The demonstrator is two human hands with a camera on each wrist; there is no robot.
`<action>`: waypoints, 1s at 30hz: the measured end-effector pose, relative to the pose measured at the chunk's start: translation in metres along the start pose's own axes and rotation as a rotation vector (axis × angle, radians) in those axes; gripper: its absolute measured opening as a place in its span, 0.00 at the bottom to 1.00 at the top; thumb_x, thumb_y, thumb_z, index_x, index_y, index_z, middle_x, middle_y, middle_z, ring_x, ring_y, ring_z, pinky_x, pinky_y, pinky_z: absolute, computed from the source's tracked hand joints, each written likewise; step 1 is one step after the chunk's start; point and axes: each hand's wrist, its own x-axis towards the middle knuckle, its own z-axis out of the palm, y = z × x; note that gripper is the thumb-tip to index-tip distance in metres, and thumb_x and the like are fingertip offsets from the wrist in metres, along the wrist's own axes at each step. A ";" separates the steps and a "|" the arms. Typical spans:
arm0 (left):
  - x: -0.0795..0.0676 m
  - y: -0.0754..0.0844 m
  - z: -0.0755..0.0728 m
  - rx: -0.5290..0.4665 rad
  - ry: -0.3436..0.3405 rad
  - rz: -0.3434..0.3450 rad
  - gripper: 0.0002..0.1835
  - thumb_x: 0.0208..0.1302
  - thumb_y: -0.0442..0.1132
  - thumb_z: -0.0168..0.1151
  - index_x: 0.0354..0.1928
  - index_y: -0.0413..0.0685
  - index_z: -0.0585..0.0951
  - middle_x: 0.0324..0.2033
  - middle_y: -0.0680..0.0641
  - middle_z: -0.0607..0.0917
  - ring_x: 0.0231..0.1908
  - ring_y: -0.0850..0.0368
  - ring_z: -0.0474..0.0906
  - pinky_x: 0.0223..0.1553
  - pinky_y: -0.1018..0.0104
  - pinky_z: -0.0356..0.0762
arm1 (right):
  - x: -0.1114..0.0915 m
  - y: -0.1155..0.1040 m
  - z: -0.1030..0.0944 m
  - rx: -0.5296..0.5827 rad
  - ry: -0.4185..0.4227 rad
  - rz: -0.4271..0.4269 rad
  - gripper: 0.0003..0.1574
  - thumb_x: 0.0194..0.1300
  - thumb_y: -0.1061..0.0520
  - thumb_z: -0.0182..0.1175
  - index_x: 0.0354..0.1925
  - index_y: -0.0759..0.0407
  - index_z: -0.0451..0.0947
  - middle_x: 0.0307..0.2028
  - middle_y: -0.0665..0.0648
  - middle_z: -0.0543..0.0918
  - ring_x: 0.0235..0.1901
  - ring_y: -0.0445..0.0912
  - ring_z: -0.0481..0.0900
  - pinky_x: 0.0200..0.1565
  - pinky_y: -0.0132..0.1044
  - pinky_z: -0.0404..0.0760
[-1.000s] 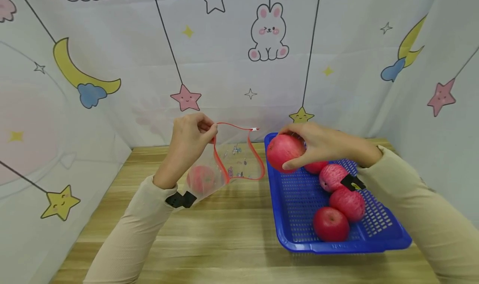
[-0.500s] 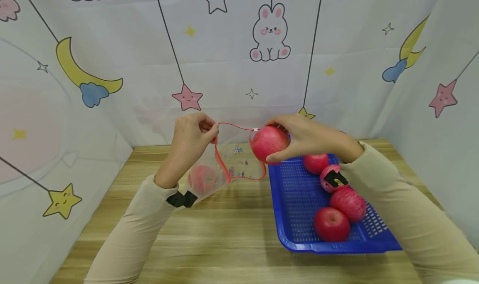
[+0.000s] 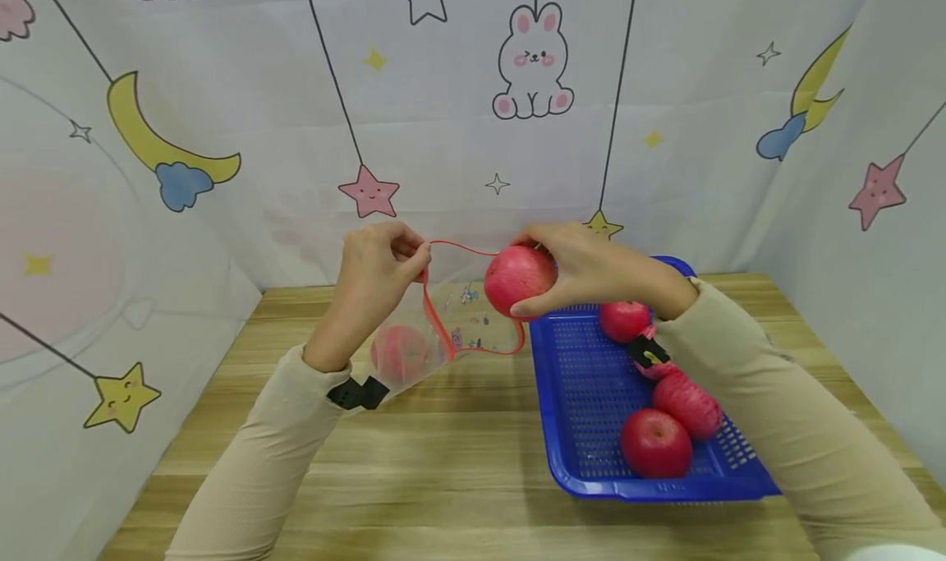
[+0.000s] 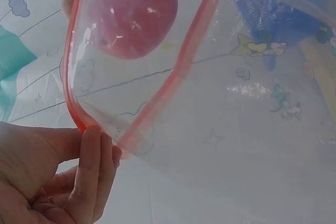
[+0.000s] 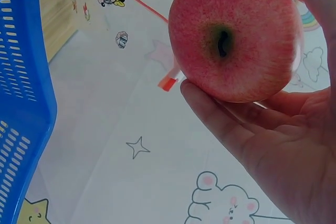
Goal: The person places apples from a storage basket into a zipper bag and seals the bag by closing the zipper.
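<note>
My left hand pinches the red-edged mouth of a clear zip bag, which hangs with its opening facing right. Inside the bag, low on the left, rests one red apple. A second apple is gripped between the thumb and fingers of my right hand, right at the bag's mouth. Through the film in the left wrist view, that held apple appears beside the red rim. The bag's zip slider is hidden behind the apple in the head view.
A blue plastic basket stands on the wooden table at the right, with several apples in it. My right forearm passes over its far part. A white curtain printed with stars and a bunny hangs behind.
My right hand has carried its apple leftward from above the basket to the bag's opening. The left hand and the bag have stayed in place.
</note>
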 end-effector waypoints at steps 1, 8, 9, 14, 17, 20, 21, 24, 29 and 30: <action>0.000 0.000 0.000 0.000 0.001 0.001 0.05 0.65 0.31 0.63 0.32 0.38 0.85 0.22 0.46 0.86 0.21 0.58 0.84 0.28 0.64 0.81 | 0.001 -0.001 0.001 0.001 0.001 -0.003 0.42 0.50 0.40 0.76 0.57 0.59 0.74 0.45 0.51 0.82 0.45 0.47 0.78 0.41 0.39 0.83; 0.000 -0.002 0.000 -0.004 0.002 -0.004 0.05 0.65 0.31 0.63 0.32 0.38 0.85 0.23 0.46 0.86 0.21 0.57 0.84 0.28 0.65 0.81 | 0.008 -0.003 0.009 -0.027 0.038 -0.035 0.44 0.49 0.42 0.77 0.57 0.61 0.73 0.47 0.54 0.81 0.45 0.47 0.79 0.41 0.40 0.84; 0.000 -0.002 0.000 -0.005 0.002 -0.005 0.05 0.65 0.31 0.64 0.32 0.38 0.85 0.23 0.46 0.86 0.21 0.57 0.84 0.28 0.65 0.81 | 0.009 -0.003 0.010 -0.019 0.042 -0.040 0.44 0.49 0.42 0.77 0.58 0.62 0.73 0.47 0.54 0.81 0.45 0.47 0.79 0.41 0.40 0.84; 0.000 -0.002 0.000 -0.019 0.001 -0.009 0.04 0.65 0.31 0.64 0.32 0.38 0.85 0.23 0.47 0.86 0.21 0.58 0.84 0.28 0.68 0.81 | 0.014 -0.003 0.017 -0.002 0.082 -0.095 0.44 0.47 0.44 0.78 0.56 0.64 0.73 0.46 0.55 0.81 0.44 0.47 0.80 0.41 0.40 0.84; 0.000 -0.002 0.001 -0.026 0.001 -0.009 0.04 0.64 0.31 0.63 0.32 0.38 0.85 0.23 0.47 0.86 0.21 0.58 0.84 0.27 0.70 0.80 | 0.016 -0.004 0.020 -0.014 0.110 -0.128 0.44 0.46 0.44 0.79 0.54 0.65 0.74 0.45 0.56 0.81 0.43 0.47 0.80 0.40 0.39 0.84; 0.000 -0.002 0.001 -0.028 0.001 -0.008 0.04 0.64 0.30 0.63 0.32 0.38 0.85 0.23 0.47 0.86 0.21 0.58 0.84 0.27 0.70 0.80 | 0.019 -0.005 0.024 -0.028 0.128 -0.145 0.44 0.46 0.45 0.79 0.54 0.66 0.74 0.46 0.57 0.81 0.44 0.48 0.80 0.40 0.40 0.85; 0.000 -0.002 0.001 -0.027 0.001 -0.008 0.04 0.64 0.30 0.63 0.32 0.38 0.85 0.23 0.46 0.86 0.21 0.58 0.84 0.27 0.69 0.81 | 0.019 -0.006 0.025 -0.037 0.132 -0.152 0.44 0.45 0.45 0.79 0.54 0.66 0.74 0.46 0.57 0.81 0.45 0.49 0.79 0.40 0.40 0.85; 0.000 -0.002 0.001 -0.024 0.000 -0.011 0.04 0.64 0.30 0.63 0.32 0.38 0.85 0.23 0.46 0.86 0.22 0.58 0.84 0.28 0.67 0.81 | 0.020 -0.009 0.029 -0.070 0.134 -0.173 0.45 0.46 0.46 0.79 0.55 0.67 0.73 0.48 0.59 0.80 0.47 0.51 0.78 0.41 0.41 0.85; 0.000 -0.002 0.000 -0.019 -0.001 -0.017 0.04 0.64 0.31 0.63 0.32 0.38 0.85 0.24 0.46 0.86 0.22 0.58 0.84 0.29 0.65 0.82 | 0.022 -0.013 0.034 -0.101 0.125 -0.206 0.44 0.46 0.48 0.78 0.56 0.67 0.71 0.50 0.62 0.79 0.47 0.54 0.79 0.42 0.42 0.85; 0.000 -0.002 0.000 -0.018 -0.001 -0.017 0.04 0.64 0.31 0.63 0.32 0.38 0.85 0.24 0.46 0.86 0.22 0.58 0.84 0.28 0.66 0.82 | 0.022 -0.013 0.035 -0.105 0.125 -0.206 0.44 0.47 0.48 0.78 0.56 0.67 0.71 0.50 0.62 0.79 0.47 0.53 0.79 0.42 0.42 0.85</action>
